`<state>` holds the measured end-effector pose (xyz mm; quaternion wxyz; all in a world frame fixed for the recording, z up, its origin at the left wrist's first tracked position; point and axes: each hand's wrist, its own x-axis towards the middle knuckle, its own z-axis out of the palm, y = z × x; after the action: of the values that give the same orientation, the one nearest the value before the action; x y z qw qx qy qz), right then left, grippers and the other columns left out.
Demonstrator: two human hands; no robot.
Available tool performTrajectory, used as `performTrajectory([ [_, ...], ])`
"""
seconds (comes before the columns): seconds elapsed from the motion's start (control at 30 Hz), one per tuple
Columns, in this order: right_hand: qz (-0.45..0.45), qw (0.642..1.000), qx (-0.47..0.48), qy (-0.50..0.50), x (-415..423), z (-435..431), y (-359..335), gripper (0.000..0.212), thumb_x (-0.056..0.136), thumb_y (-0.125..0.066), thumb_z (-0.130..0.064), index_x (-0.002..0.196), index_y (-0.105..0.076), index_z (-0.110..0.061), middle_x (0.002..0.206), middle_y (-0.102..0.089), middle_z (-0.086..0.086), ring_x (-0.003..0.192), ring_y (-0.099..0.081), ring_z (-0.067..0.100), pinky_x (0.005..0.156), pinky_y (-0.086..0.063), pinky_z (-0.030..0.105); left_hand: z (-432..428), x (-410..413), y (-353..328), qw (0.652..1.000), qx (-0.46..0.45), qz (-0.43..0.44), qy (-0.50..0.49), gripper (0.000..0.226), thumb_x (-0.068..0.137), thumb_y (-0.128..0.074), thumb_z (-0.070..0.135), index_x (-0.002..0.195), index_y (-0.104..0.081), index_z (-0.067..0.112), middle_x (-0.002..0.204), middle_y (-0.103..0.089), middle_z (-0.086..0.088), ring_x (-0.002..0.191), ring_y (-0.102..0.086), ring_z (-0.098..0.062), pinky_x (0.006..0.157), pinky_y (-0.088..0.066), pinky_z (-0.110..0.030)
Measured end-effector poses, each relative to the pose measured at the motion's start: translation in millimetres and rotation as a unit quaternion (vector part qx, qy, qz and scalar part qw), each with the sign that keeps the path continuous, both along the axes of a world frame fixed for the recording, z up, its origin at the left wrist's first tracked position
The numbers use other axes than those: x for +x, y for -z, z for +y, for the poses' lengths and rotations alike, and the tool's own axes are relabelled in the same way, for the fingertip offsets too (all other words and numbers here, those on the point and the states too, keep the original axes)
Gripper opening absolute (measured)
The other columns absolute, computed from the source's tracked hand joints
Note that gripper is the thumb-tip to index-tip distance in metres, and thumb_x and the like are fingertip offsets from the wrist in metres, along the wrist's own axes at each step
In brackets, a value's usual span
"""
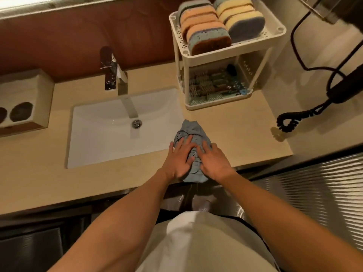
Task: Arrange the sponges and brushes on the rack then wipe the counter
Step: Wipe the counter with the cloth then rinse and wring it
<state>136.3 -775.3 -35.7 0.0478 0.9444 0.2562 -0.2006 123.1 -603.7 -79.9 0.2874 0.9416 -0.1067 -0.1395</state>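
With left hand (pixel 179 158) and right hand (pixel 213 161) spread flat on cloth (pixel 191 130), wiping counter (pixel 235 134). Next: sweep toward rack (pixel 225 55), keeping pressure even.

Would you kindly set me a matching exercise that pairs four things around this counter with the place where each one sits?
Things:
1. sponges
2. brushes
3. grey cloth
4. coiled black cord

Places:
A. lower shelf of the rack
B. under the left hand and right hand
C. by the right end of the counter
D. top shelf of the rack

Pairs: 1-D; 2-A; 3-B; 4-C
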Motion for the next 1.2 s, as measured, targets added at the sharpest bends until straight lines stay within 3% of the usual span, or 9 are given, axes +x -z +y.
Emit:
performTrajectory([
  [0.27, 0.012, 0.997, 0.014, -0.072, -12.8, 92.2, -1.9, 0.069, 0.099, -0.052, -0.027, 0.157, -0.019, -0.008, 0.154, -0.028, 0.020, 0.128, -0.037, 0.040, 0.098, -0.046, 0.044, 97.4, -39.8, 2.5, 0.995, 0.091, -0.028, -0.015, 0.053, 0.109, -0.026, 0.042, 0.160, -0.016, 0.029, 0.169, 0.002, 0.007, 0.156, 0.002, -0.016, 0.119, 0.021, -0.052],
  [0.6, 0.032, 0.993, 0.049, -0.104, -36.2, 229.4, -10.2, 0.069, 0.095, -0.058, -0.023, 0.154, -0.025, -0.010, 0.144, -0.036, 0.020, 0.125, -0.041, 0.037, 0.093, -0.048, 0.043, 228.2, -85.1, 1.0, 0.994, 0.076, -0.028, -0.073, 0.054, 0.108, -0.032, 0.040, 0.159, -0.019, 0.029, 0.169, -0.011, 0.006, 0.156, -0.007, -0.016, 0.119, 0.019, -0.054],
  [0.77, 0.038, 0.990, 0.067, -0.115, -56.4, 294.2, -6.6, 0.069, 0.094, -0.057, -0.026, 0.154, -0.026, -0.010, 0.144, -0.036, 0.020, 0.123, -0.040, 0.037, 0.086, -0.050, 0.043, 285.3, -108.7, -2.8, 0.991, 0.069, -0.022, -0.110, 0.054, 0.107, -0.037, 0.030, 0.159, -0.020, 0.027, 0.168, -0.013, 0.007, 0.156, 0.000, -0.015, 0.119, 0.020, -0.055],
  [1.0, 0.033, 0.982, 0.059, -0.174, -59.9, 359.0, -9.9, 0.071, 0.091, -0.061, -0.038, 0.151, -0.028, -0.017, 0.140, -0.041, 0.016, 0.122, -0.044, 0.033, 0.085, -0.049, 0.041, 332.8, -124.5, -13.4, 0.980, 0.033, -0.016, -0.196, 0.067, 0.100, -0.045, 0.012, 0.160, -0.018, 0.024, 0.166, -0.020, 0.005, 0.155, 0.001, -0.010, 0.119, 0.026, -0.042],
  [1.1, 0.028, 0.976, 0.048, -0.209, -50.4, 373.8, -8.7, 0.065, 0.092, -0.059, -0.045, 0.146, -0.033, -0.018, 0.139, -0.044, 0.014, 0.122, -0.047, 0.031, 0.086, -0.046, 0.039, 341.6, -127.8, -14.0, 0.975, 0.012, -0.035, -0.218, 0.068, 0.098, -0.047, 0.011, 0.160, -0.022, 0.021, 0.165, -0.026, 0.002, 0.155, -0.006, -0.011, 0.121, 0.022, -0.042],
  [1.2, 0.030, 0.968, 0.057, -0.242, -43.3, 386.1, -6.2, 0.063, 0.093, -0.058, -0.048, 0.143, -0.036, -0.016, 0.137, -0.047, 0.012, 0.121, -0.050, 0.029, 0.088, -0.045, 0.038, 348.5, -131.1, -5.3, 0.965, 0.003, -0.081, -0.248, 0.061, 0.089, -0.048, 0.006, 0.150, -0.043, 0.009, 0.151, -0.049, -0.010, 0.145, -0.038, -0.025, 0.126, 0.004, -0.047],
])
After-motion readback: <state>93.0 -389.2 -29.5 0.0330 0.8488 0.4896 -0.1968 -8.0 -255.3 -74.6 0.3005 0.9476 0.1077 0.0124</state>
